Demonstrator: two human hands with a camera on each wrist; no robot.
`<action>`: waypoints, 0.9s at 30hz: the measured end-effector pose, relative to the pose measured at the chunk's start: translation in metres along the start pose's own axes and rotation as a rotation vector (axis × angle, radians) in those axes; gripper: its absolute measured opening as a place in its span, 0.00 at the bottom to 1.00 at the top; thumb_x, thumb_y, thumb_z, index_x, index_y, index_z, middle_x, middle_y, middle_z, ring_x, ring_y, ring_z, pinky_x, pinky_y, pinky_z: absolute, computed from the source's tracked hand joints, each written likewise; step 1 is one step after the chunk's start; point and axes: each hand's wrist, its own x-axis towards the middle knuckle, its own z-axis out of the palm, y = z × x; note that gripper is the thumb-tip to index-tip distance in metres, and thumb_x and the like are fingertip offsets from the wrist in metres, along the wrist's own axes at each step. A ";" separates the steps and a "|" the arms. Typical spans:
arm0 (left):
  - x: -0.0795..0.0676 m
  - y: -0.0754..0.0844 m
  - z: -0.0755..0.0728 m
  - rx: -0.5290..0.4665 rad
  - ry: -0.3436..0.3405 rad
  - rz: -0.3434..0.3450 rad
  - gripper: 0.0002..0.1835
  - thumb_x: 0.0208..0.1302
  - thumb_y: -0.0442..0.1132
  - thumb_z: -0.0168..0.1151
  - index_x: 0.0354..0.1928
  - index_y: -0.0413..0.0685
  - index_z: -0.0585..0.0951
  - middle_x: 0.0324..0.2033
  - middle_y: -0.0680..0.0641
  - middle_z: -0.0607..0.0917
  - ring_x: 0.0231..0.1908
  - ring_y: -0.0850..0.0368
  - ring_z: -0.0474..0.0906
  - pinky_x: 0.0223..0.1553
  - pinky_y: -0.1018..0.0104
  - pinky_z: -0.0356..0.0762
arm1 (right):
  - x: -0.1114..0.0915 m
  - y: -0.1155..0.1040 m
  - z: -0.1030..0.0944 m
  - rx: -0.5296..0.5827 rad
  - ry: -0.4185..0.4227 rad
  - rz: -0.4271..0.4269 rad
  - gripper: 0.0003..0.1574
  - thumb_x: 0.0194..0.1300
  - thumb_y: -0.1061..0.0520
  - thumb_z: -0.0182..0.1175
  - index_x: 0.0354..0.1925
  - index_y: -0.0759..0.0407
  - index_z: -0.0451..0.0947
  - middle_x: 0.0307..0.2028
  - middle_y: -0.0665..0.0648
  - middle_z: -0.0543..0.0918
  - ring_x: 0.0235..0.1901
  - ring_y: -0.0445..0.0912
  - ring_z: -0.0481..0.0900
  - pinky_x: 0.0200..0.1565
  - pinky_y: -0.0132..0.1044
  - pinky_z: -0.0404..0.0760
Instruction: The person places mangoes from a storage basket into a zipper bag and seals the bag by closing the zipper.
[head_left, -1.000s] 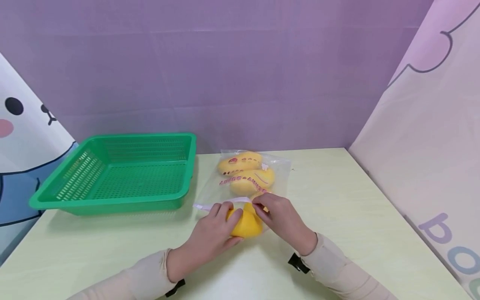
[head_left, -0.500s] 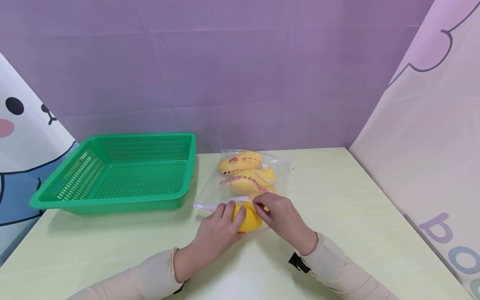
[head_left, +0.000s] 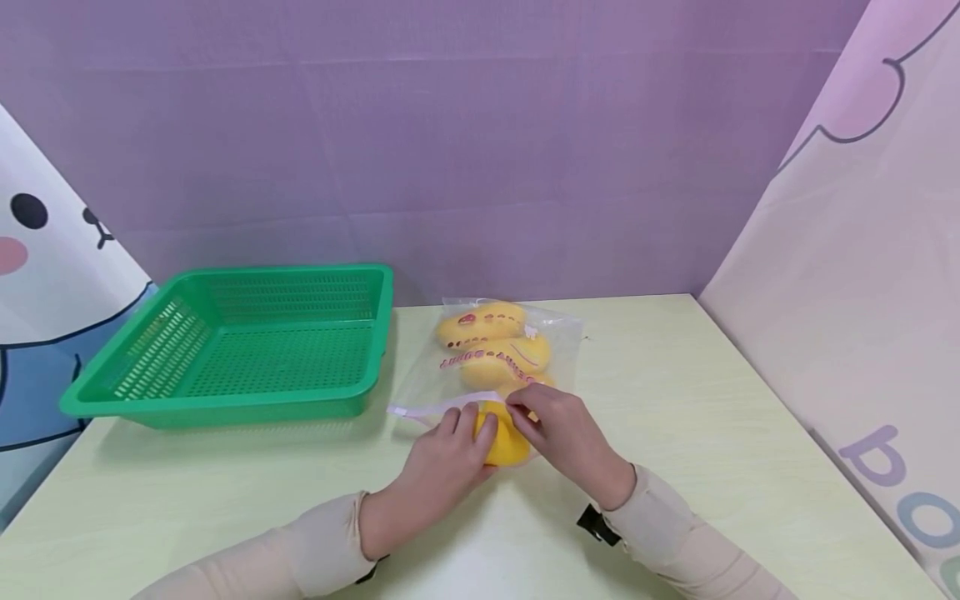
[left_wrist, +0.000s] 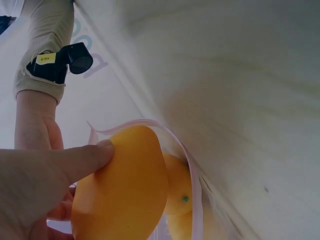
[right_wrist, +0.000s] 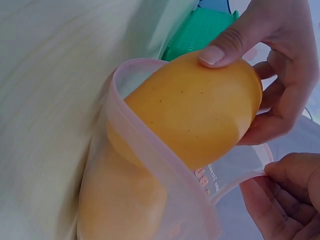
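Note:
My left hand (head_left: pixel 438 467) grips a smooth yellow mango (head_left: pixel 512 443), thumb on one side and fingers on the other. In the right wrist view this mango (right_wrist: pixel 190 110) lies partly inside the mouth of a clear zip bag (head_left: pixel 420 379). The bag lies flat on the table with its mouth toward me. More mangoes (head_left: pixel 487 325) show through its printed plastic. My right hand (head_left: pixel 566 433) pinches the bag's pale pink rim (right_wrist: pixel 240 182) between thumb and forefinger, holding the mouth apart. A green stem spot shows on an inner mango (left_wrist: pixel 179 192) in the left wrist view.
A green plastic basket (head_left: pixel 367 379) with slotted sides stands on the table (head_left: pixel 705 400) to the left of the bag. Behind the table hangs a purple cloth (head_left: pixel 465 150). A printed white panel (head_left: pixel 862 275) borders the right side.
My left hand has moved forward and slightly right, taking the mango further into the bag's mouth. The right hand stays at the rim almost unmoved.

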 end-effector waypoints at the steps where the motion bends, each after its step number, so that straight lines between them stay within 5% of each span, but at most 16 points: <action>1: 0.000 0.001 0.001 0.000 -0.003 -0.003 0.35 0.38 0.60 0.75 0.43 0.44 0.77 0.36 0.42 0.79 0.28 0.52 0.74 0.18 0.71 0.75 | 0.000 0.000 0.000 0.001 0.001 0.000 0.09 0.51 0.66 0.70 0.32 0.61 0.81 0.29 0.53 0.83 0.26 0.40 0.76 0.31 0.26 0.79; 27: 0.011 0.017 0.013 0.135 -0.149 -0.082 0.36 0.47 0.66 0.66 0.48 0.44 0.77 0.36 0.46 0.76 0.28 0.55 0.73 0.17 0.74 0.72 | 0.001 0.000 0.000 -0.006 0.013 -0.032 0.07 0.51 0.67 0.69 0.31 0.62 0.81 0.27 0.53 0.82 0.24 0.39 0.75 0.29 0.25 0.77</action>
